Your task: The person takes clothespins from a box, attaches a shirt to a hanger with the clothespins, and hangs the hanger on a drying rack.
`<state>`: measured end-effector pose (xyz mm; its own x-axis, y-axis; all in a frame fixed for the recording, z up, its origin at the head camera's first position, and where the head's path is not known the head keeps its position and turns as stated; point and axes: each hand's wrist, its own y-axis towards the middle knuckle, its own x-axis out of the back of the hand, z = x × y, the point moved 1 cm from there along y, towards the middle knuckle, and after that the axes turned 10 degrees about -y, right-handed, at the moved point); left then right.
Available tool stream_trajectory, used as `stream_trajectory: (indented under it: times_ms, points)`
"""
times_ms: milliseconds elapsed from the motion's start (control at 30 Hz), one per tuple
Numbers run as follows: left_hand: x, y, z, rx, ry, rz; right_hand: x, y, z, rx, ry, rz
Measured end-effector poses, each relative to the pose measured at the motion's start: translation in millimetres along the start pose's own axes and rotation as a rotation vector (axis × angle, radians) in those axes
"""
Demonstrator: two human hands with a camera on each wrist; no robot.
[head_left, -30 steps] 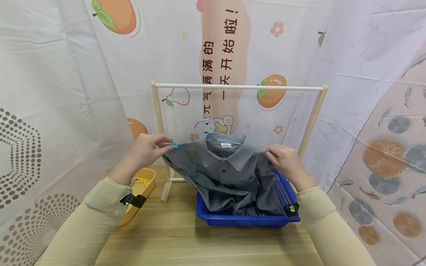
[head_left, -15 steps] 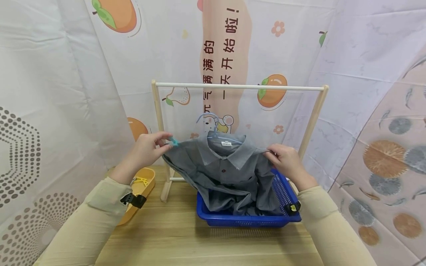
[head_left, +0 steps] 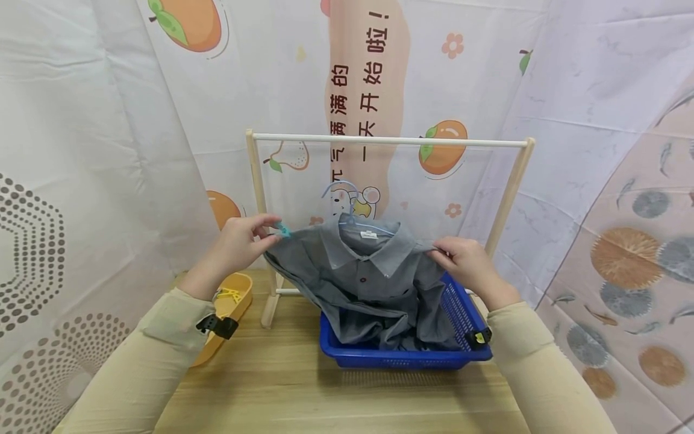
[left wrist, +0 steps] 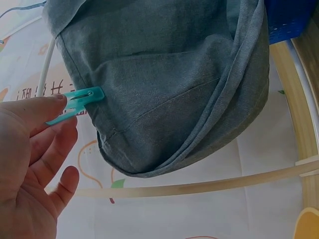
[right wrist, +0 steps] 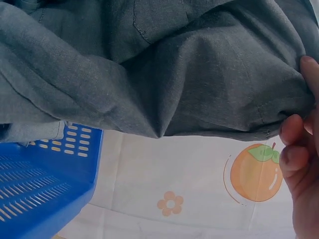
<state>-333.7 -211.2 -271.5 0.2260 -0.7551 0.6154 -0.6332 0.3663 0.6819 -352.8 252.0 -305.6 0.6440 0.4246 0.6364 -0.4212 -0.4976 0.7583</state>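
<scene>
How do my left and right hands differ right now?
Your left hand pinches a teal clip that grips the grey shirt, while your right hand pinches the shirt's cloth directly. Your left hand is nearer the yellow tray, your right hand nearer the blue basket. Both are at the shirt's upper edge, on opposite sides.

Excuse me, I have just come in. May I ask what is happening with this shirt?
A person holds up a gray shirt with both hands. The left hand pinches a teal clothespin that is clipped on one side of it; the right hand grips the cloth on the other side. A light-blue hanger sits in the collar, its hook below the rack's white bar. The shirt's lower part is in the blue basket.
</scene>
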Motion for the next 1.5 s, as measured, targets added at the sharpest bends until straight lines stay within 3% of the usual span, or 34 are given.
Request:
stream_trajectory:
  times_ms: [200,467,633,1200,1500]
  points:
    - [0.5,-0.4,1.3,0.006,-0.011,0.003,3,-0.4,0,-0.026,0.061,0.064]
    - [0.7,0.0,3.8,0.025,-0.003,0.001,10,-4.0,-6,-0.178,0.343,0.288]
    - [1.3,0.4,3.7,0.033,-0.003,0.001,18,-4.7,-6,-0.22,0.482,0.359]
    - [2.6,0.0,6.0,0.077,-0.022,0.013,18,-6.8,-7,-0.168,0.483,0.33]
    - [3.4,3.1,8.1,0.042,-0.038,-0.015,17,-3.5,-8,-0.147,0.434,0.225]
